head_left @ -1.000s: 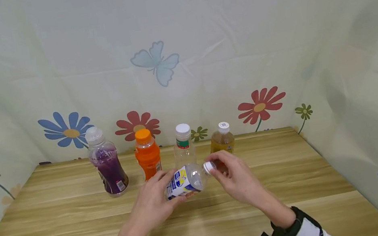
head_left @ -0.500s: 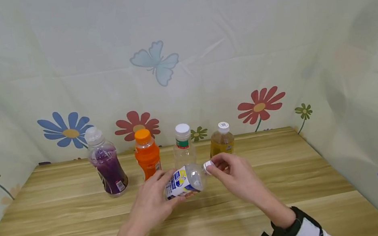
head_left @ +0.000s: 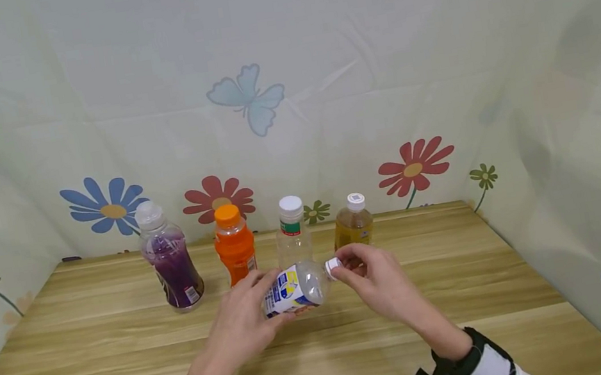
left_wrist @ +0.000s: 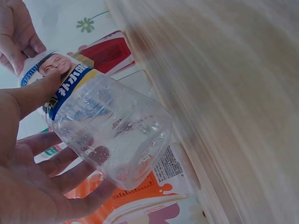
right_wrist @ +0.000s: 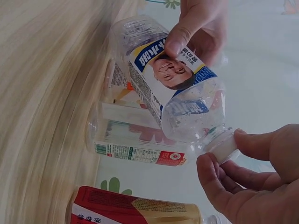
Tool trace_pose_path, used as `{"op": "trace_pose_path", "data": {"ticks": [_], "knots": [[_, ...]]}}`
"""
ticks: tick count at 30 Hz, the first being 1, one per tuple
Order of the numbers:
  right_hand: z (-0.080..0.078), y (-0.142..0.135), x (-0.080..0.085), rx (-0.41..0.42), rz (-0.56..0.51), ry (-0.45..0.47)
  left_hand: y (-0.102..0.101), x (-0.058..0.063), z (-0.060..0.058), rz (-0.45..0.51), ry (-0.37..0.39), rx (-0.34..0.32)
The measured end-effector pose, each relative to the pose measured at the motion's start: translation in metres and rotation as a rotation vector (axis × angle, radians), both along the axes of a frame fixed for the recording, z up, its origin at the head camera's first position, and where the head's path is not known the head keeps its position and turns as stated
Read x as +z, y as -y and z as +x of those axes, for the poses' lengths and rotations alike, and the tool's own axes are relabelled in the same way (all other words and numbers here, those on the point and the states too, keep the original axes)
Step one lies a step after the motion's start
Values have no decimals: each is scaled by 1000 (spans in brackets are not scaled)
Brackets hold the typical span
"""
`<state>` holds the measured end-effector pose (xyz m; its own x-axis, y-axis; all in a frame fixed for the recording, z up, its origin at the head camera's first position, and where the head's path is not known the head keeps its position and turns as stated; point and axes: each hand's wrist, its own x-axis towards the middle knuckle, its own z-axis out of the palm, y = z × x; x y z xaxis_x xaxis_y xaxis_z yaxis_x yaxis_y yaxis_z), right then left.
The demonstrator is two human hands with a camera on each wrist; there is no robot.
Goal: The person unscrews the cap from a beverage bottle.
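Left hand (head_left: 245, 312) grips a tilted bottle (head_left: 294, 289), right hand (head_left: 377, 283) pinches its cap (head_left: 333, 269), well inside the side edges of the table (head_left: 486, 296).

from your head, your left hand (head_left: 245, 315) hides the held bottle's (head_left: 310, 282) base and the orange bottle's (head_left: 235, 246) foot; your right hand (head_left: 377, 283) covers the yellow bottle's (head_left: 353, 226) foot. at your left wrist, the picture's edge cuts off your left hand, and the table (left_wrist: 243, 93) is blurred (fine print on the label (head_left: 283, 290) is too small to read from your head).
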<state>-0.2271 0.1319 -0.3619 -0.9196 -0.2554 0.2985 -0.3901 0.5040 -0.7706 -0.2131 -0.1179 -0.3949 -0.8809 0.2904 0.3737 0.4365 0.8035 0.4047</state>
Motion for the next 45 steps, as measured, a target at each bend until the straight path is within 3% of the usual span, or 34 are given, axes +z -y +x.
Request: {"op": "trace_pose_path", "data": {"ticks": [20, 45], "knots": [[0, 0, -3, 67, 17, -97, 0, 0, 0, -12, -7, -11], [2, -1, -2, 110, 25, -210, 2, -1, 0, 66, 99, -38]]}}
